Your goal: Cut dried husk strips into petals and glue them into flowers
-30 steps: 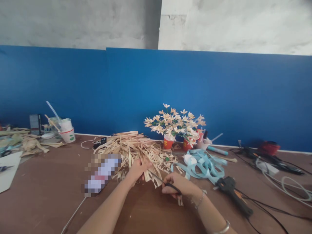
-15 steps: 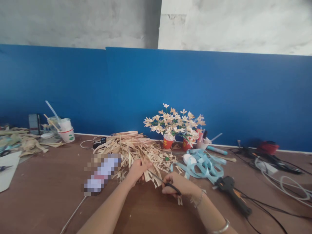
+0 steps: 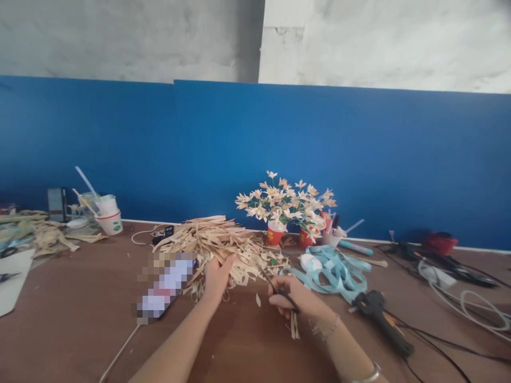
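The right hand [image 3: 290,293] is closed around dark-handled scissors [image 3: 286,299], whose narrow blades point away from the person toward the front of a heap of pale, dry husk-like strips [image 3: 211,234]. Whether the blades are parted is too small to tell. A few narrow offcuts [image 3: 294,325] hang just below that hand. The left hand [image 3: 216,277] is at the heap's near side, thumb spread toward the strips and the other fingers mostly hidden; whether its grip has closed on any of them cannot be told.

The heap runs from the middle of the bench [image 3: 80,298] back toward its far edge, along a blue panel [image 3: 279,138]. Between the hands shows one small leaf-shaped piece [image 3: 257,300], apart from the heap.

As for how far things have come, many pale star-shaped flowers [image 3: 275,199] are already made up on green stems, standing in two red cups, one [image 3: 274,235] beside the heap and another [image 3: 305,238] to its right. Plenty of loose strips are not made into flowers. Blue ribbon [image 3: 335,272] is loosely tangled right of the heap, and nearer the bench's near edge rests a black glue gun [image 3: 383,319], in neither hand.
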`<state>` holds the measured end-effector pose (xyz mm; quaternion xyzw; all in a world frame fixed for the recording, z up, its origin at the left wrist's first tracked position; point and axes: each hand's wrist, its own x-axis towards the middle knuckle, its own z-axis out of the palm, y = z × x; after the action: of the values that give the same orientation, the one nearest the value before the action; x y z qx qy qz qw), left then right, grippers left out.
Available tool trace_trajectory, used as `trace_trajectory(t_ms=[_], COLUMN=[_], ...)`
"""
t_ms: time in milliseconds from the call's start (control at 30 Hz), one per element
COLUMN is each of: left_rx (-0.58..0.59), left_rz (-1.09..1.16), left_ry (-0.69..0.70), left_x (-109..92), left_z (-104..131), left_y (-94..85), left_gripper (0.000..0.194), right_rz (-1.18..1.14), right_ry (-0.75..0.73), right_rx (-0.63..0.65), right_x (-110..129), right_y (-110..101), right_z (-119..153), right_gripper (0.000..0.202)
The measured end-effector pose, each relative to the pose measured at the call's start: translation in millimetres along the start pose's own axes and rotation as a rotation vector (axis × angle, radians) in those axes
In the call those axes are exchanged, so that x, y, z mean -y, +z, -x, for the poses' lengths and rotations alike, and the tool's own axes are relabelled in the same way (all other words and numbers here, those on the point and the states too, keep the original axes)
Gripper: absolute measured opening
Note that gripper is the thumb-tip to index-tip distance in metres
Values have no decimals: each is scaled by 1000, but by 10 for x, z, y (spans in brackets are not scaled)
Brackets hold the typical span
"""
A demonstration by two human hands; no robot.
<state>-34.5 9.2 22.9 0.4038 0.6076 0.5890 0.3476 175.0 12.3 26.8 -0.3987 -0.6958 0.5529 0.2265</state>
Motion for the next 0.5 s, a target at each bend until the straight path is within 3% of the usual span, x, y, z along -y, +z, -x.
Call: trace_trajectory(t_ms=[100,167,333,500], left_rx=[-25,-30,60,124], left_rz=[-12,-39,-28,93], left_ry=[31,56,66,26], left_x=[0,26,107,82], left_z=[46,87,183,224], left_y=[25,63,183,237], left_gripper=[38,39,37,29], right_rz=[52,197,400,269], right_ry=[-246,-389,-471,-413], right_rx=[-409,-571,-604,-632], right_x=[18,30,13,-51], right_y=[165,298,517,525], right_z=[-57,-76,-97,-158], right_gripper=[14,14,27,27])
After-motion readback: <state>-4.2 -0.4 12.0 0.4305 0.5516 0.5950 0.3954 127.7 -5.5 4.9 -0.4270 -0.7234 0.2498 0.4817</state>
